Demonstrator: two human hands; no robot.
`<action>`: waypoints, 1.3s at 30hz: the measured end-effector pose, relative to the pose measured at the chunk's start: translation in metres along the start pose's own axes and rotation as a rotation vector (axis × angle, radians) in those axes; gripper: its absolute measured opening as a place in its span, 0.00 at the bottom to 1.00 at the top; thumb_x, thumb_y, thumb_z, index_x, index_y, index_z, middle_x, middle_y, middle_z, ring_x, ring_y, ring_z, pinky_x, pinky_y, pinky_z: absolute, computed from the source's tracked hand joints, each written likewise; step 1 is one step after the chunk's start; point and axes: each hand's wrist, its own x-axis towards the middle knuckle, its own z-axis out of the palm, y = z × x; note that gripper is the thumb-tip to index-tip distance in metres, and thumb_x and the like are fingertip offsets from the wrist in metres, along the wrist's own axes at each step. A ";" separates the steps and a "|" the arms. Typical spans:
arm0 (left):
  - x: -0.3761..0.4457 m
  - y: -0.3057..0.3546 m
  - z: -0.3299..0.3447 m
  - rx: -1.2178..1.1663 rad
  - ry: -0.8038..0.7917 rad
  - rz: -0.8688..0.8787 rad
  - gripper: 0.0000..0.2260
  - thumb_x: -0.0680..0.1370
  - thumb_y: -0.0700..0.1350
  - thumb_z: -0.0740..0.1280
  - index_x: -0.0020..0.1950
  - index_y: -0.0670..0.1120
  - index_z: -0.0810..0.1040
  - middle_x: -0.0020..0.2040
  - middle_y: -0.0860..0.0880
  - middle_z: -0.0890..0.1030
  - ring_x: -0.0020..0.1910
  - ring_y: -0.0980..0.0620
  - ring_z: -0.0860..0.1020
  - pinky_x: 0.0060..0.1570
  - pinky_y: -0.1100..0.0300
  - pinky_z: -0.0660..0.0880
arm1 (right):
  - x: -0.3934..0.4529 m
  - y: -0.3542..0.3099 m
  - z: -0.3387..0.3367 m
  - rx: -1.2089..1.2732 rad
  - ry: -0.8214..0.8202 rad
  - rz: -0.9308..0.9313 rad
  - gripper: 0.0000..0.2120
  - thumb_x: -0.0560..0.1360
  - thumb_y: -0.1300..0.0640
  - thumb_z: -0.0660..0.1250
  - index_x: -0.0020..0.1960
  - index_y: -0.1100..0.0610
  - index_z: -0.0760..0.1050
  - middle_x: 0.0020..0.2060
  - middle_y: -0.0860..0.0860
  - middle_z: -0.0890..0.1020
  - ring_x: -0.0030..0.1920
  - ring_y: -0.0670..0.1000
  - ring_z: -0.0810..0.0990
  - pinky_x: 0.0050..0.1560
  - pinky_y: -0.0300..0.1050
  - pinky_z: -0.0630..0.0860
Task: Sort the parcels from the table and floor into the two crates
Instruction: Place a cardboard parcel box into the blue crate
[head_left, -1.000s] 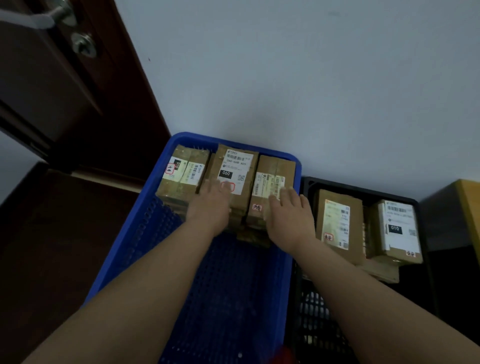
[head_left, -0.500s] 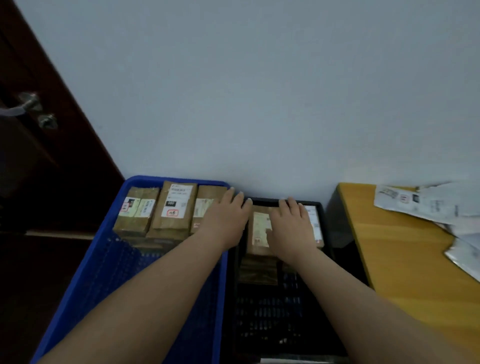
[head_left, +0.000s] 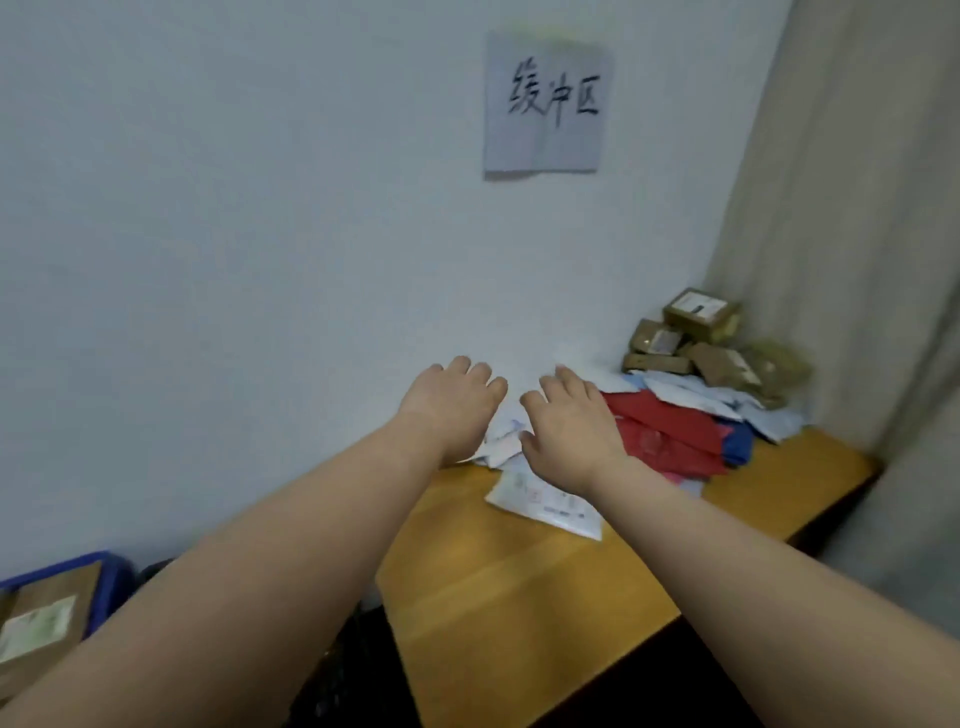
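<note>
Both my hands reach over the wooden table (head_left: 519, 597) toward a heap of flat mailers against the wall. My left hand (head_left: 452, 402) hovers palm down over white mailers (head_left: 498, 447), fingers relaxed, holding nothing. My right hand (head_left: 566, 426) is spread beside it, above a white envelope (head_left: 545, 506) and at the edge of the red mailers (head_left: 670, 431). Several brown cardboard parcels (head_left: 696, 338) are piled in the table's far right corner. The blue crate (head_left: 111, 582) shows at the lower left with a brown parcel (head_left: 47, 618) inside. The black crate (head_left: 343, 670) is mostly hidden under my left arm.
A paper sign (head_left: 545, 101) with handwritten characters hangs on the white wall. A beige curtain (head_left: 852, 208) hangs at the right, past the table's end. A blue mailer (head_left: 737, 444) lies beside the red ones. The table's near half is bare wood.
My view has swung right and up, from the crates to the table. Both hands left the parcels in the crates and now reach over the mailer heap, empty.
</note>
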 end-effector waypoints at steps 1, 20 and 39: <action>0.019 0.021 -0.018 -0.022 0.027 0.028 0.17 0.81 0.47 0.59 0.69 0.46 0.65 0.66 0.45 0.70 0.65 0.44 0.68 0.49 0.54 0.69 | -0.009 0.029 -0.007 -0.003 0.005 0.055 0.22 0.80 0.48 0.56 0.71 0.56 0.65 0.72 0.57 0.65 0.76 0.59 0.53 0.73 0.53 0.54; 0.278 0.249 -0.051 -0.091 0.062 0.329 0.18 0.80 0.49 0.60 0.69 0.46 0.68 0.63 0.43 0.73 0.64 0.43 0.71 0.46 0.51 0.70 | -0.031 0.329 0.047 0.042 -0.013 0.476 0.21 0.80 0.46 0.57 0.68 0.56 0.69 0.67 0.56 0.72 0.71 0.58 0.63 0.69 0.53 0.61; 0.567 0.299 0.067 -0.476 -0.109 0.231 0.24 0.80 0.50 0.62 0.73 0.44 0.63 0.70 0.44 0.65 0.69 0.44 0.63 0.61 0.49 0.69 | 0.127 0.574 0.196 0.107 -0.156 0.616 0.28 0.78 0.46 0.61 0.72 0.60 0.59 0.70 0.57 0.66 0.72 0.57 0.62 0.69 0.50 0.62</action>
